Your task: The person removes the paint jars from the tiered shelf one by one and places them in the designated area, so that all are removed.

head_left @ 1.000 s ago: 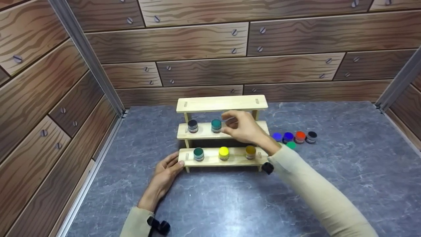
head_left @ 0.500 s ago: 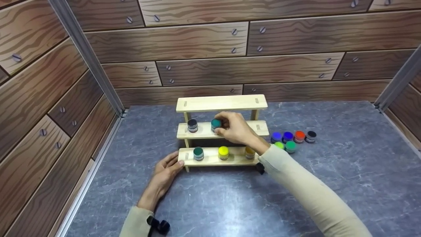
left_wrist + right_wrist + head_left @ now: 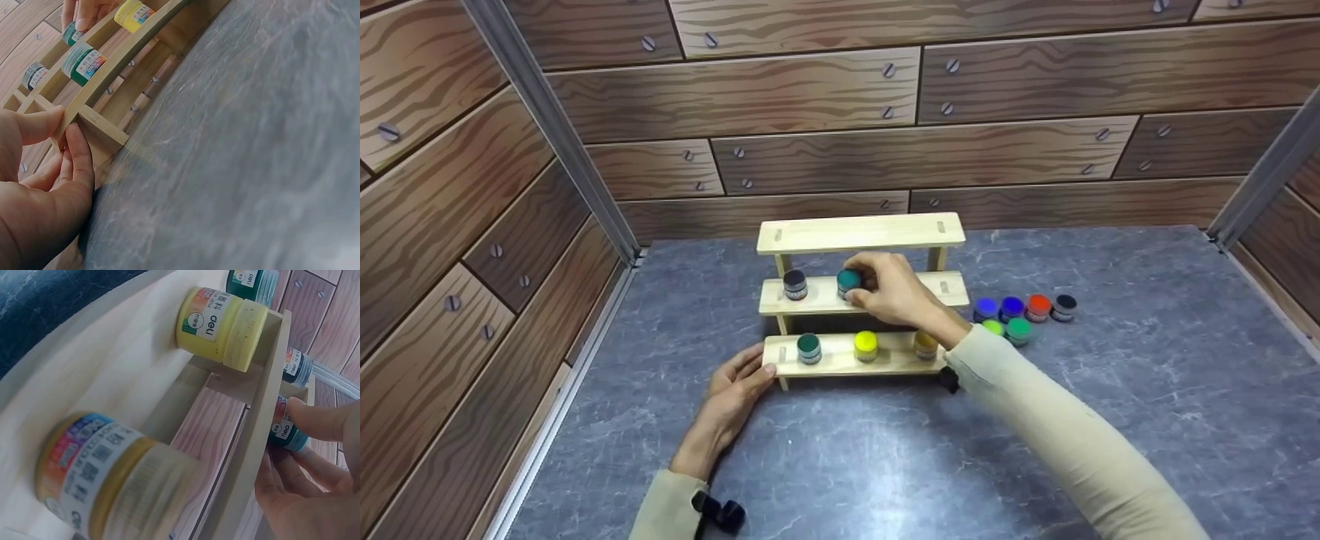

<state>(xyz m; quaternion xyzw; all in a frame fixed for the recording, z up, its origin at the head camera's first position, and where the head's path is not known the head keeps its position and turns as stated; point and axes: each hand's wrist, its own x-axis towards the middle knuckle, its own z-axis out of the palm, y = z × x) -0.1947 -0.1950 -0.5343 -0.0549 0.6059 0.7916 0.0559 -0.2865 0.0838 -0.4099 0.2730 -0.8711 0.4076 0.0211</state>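
A three-tier wooden display stand [image 3: 900,232] stands on the table. My right hand [image 3: 901,294] pinches a teal paint jar [image 3: 847,280] at the middle of its second tier; in the right wrist view, thumb and fingers lie on either side of this jar [image 3: 286,428]. Left of it sits a black paint jar [image 3: 795,285]. My left hand [image 3: 733,396] grips the left end of the bottom tier, the thumb on top and fingers below in the left wrist view. That tier bears a dark green jar [image 3: 809,349], a yellow jar [image 3: 866,346] and an ochre jar [image 3: 925,346], partly covered by my right wrist.
Right of the stand, several more paint jars stand on the grey marbled table [image 3: 840,465]: violet [image 3: 985,309], blue [image 3: 1012,308], red [image 3: 1038,307], black [image 3: 1064,307], light green [image 3: 994,328] and green [image 3: 1018,331]. Wood-patterned walls [image 3: 810,97] rise behind and at the sides.
My right hand has moved a little left and its fingers have closed on the teal jar, which stays in place. My left hand keeps its grip on the stand.
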